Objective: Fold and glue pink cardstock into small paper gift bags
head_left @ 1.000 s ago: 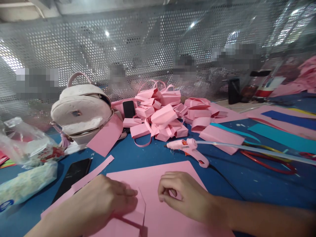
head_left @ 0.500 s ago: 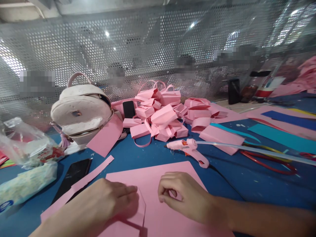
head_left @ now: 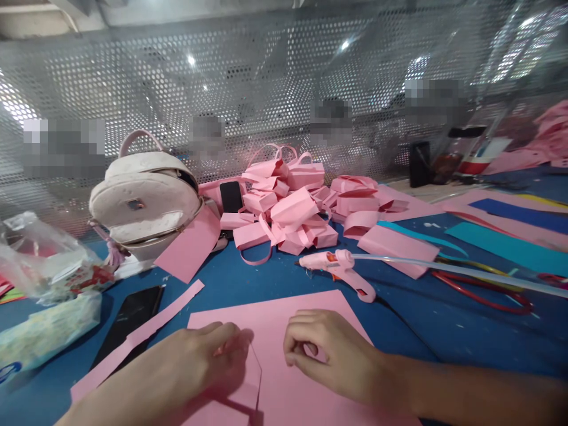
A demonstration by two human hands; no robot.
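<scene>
A large pink paper sheet [head_left: 284,313] lies on the blue table in front of me. On its left part is a smaller folded pink paper [head_left: 222,411], its right edge slightly raised. My left hand [head_left: 206,358] is over that folded piece, fingers bent together at its upper corner; the fingertips are partly blurred. Curled on the large sheet, my right hand [head_left: 328,355] has thumb and forefinger meeting in a loose ring, and nothing shows in it. Beyond it lies a pink glue gun [head_left: 337,266] with a long clear glue stick in its back.
Behind are a heap of small pink paper bags [head_left: 293,210] and a white backpack [head_left: 146,198]. A black phone [head_left: 133,313], partly under a pink paper strip [head_left: 164,319], and plastic packets [head_left: 48,331] lie left. Coloured strips [head_left: 510,239] and a red cord [head_left: 483,302] lie right.
My left hand's fingers have gone from lying nearly flat on the folded paper to bending and drawing together at its upper edge. My right hand has hardly moved.
</scene>
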